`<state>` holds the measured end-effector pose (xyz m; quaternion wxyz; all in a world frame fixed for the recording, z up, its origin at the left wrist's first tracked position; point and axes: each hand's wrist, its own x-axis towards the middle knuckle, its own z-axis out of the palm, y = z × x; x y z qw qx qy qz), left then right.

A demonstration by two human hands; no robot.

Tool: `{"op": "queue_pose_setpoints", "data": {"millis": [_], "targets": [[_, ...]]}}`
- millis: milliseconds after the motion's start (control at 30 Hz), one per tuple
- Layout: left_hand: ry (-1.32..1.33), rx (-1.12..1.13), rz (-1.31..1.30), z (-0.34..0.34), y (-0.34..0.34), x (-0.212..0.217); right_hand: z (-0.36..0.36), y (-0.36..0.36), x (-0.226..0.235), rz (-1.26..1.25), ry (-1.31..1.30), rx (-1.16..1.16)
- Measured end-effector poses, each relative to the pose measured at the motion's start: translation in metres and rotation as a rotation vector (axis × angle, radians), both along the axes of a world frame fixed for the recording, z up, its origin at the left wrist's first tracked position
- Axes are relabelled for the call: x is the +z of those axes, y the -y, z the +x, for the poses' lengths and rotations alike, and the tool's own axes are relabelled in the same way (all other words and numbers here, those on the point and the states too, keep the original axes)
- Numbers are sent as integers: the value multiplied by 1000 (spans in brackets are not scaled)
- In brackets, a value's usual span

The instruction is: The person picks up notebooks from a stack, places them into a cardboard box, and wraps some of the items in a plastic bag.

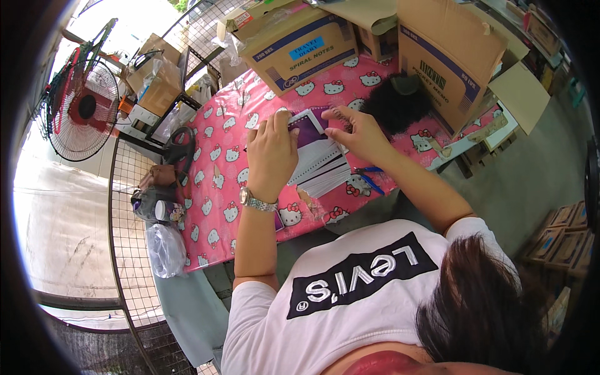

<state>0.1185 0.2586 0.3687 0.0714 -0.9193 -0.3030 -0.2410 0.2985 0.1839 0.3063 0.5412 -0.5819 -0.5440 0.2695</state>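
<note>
A sheaf of white notebook pages [320, 169] with a row of punched holes lies fanned out on the table in front of me. At its far end is a purple notebook cover [306, 133] with a white border. My left hand [273, 147], with a metal watch [255, 200] on its wrist, bends its fingers over the cover's left side, thumb against it. My right hand [359, 132] curls at the cover's right edge, thumb and forefinger tips touching it. Blue-handled pliers [370, 179] lie right of the pages.
A pink patterned tablecloth [215, 181] covers the table. Cardboard boxes [300, 53] and an open tall carton [445, 62] stand at its far side, near a black fluffy item [395, 103]. A fan [84, 109], a jar [167, 211] and a plastic bag [165, 250] are at the left.
</note>
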Motion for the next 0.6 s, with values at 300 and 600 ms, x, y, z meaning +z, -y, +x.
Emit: {"op": "queue_pose_setpoints", "data": {"millis": [300,600], "targets": [[-7,20,21,-8,6,18,6,2,-19,175,108,211],[-26,-32,26,-4,1,1,18,-8,-1,151,-167,158]]}}
